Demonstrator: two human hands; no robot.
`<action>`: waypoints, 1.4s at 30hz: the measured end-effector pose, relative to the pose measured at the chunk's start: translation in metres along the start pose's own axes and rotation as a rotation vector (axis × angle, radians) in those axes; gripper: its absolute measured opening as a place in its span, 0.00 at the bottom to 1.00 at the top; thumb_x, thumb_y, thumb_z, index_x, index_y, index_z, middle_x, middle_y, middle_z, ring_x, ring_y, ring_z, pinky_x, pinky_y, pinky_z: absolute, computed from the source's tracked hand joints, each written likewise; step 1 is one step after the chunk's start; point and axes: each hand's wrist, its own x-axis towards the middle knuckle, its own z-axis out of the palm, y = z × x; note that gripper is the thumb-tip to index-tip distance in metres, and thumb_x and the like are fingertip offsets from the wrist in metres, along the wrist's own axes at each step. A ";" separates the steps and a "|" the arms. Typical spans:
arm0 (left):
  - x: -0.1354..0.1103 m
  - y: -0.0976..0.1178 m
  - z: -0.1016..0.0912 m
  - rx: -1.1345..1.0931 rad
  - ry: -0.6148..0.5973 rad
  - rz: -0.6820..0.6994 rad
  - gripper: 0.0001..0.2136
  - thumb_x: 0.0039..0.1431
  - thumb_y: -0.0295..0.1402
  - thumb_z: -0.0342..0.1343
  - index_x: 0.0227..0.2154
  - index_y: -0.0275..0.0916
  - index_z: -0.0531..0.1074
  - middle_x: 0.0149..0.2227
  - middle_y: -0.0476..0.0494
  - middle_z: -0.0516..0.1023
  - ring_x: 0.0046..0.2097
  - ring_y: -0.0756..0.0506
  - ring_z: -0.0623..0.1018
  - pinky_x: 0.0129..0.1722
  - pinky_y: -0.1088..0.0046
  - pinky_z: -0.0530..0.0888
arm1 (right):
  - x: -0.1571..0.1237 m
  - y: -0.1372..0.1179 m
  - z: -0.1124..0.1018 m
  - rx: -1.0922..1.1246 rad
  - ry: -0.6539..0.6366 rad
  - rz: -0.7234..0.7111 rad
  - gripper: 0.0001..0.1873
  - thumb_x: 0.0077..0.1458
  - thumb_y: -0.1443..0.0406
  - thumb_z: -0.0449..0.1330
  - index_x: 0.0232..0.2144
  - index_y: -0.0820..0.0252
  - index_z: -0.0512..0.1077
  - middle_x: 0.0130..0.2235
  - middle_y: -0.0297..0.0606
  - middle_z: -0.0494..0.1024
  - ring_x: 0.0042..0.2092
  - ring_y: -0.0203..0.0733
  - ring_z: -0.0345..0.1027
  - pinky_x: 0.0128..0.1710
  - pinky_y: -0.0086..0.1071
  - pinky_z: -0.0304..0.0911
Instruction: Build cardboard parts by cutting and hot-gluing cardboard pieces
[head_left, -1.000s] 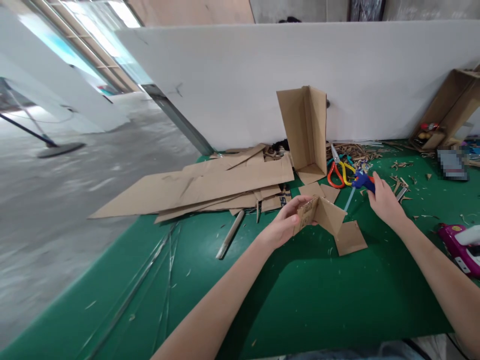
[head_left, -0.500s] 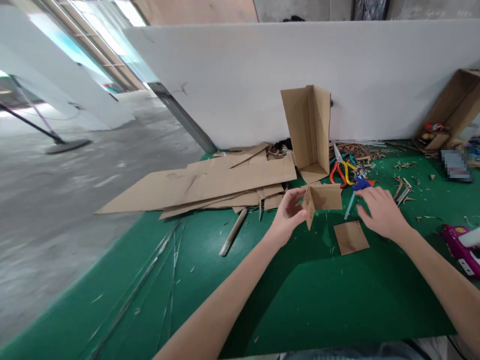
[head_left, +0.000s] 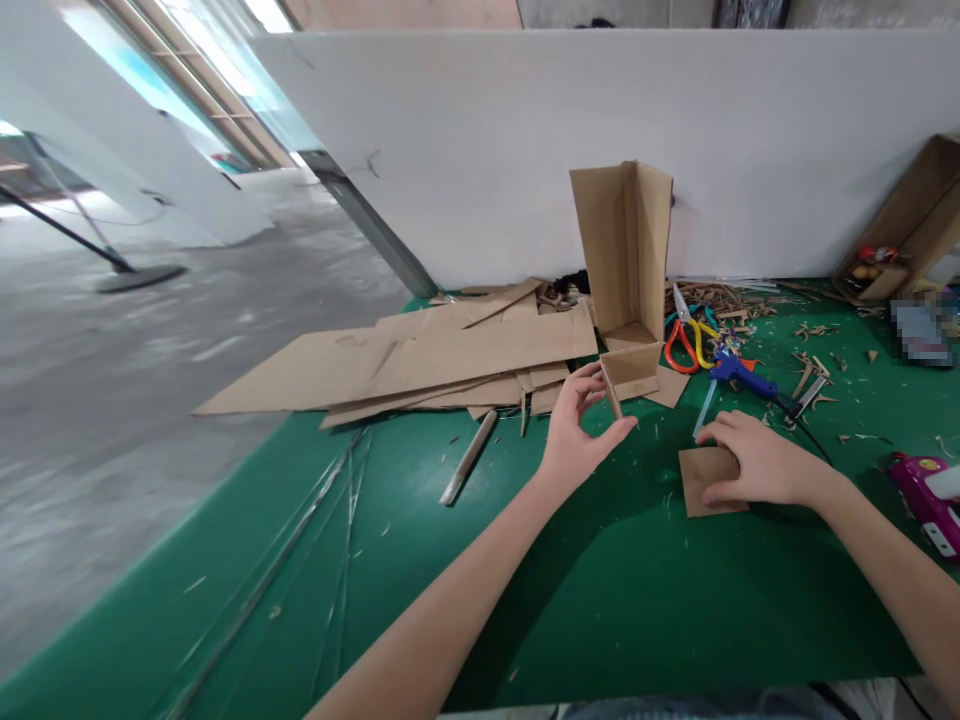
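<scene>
My left hand [head_left: 581, 430] grips a small folded cardboard piece [head_left: 634, 370], two brown panels joined at a corner. The thumb is at its lower edge, and the fingers curl behind the left panel. My right hand [head_left: 765, 460] is low over a flat cardboard square [head_left: 701, 468] on the green table. Its thumb rests over the square, while the index finger reaches past the far edge; thumb and fingers are apart. Beyond this hand lies a blue hot glue gun [head_left: 739, 372] with a clear glue stick [head_left: 705, 407] beside it.
A tall cardboard corner [head_left: 626, 250] stands against the white partition [head_left: 480, 150]. Scissors [head_left: 686, 335] lie beside it. Cardboard sheets [head_left: 450, 360] are stacked at the left, near a narrow stick [head_left: 469, 458]. A magenta tool [head_left: 926, 500] sits at the right, and a cardboard box [head_left: 911, 215] leans behind.
My right hand has moved away from the glue gun, toward me and onto the cardboard square. My left hand has turned the folded cardboard piece and raised it slightly.
</scene>
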 end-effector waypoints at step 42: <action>-0.002 -0.005 -0.004 0.413 -0.101 0.184 0.37 0.53 0.50 0.65 0.62 0.47 0.57 0.62 0.35 0.67 0.62 0.33 0.70 0.57 0.52 0.73 | 0.024 0.016 0.023 0.714 0.287 0.068 0.10 0.50 0.60 0.66 0.34 0.58 0.77 0.36 0.39 0.80 0.39 0.47 0.75 0.41 0.41 0.72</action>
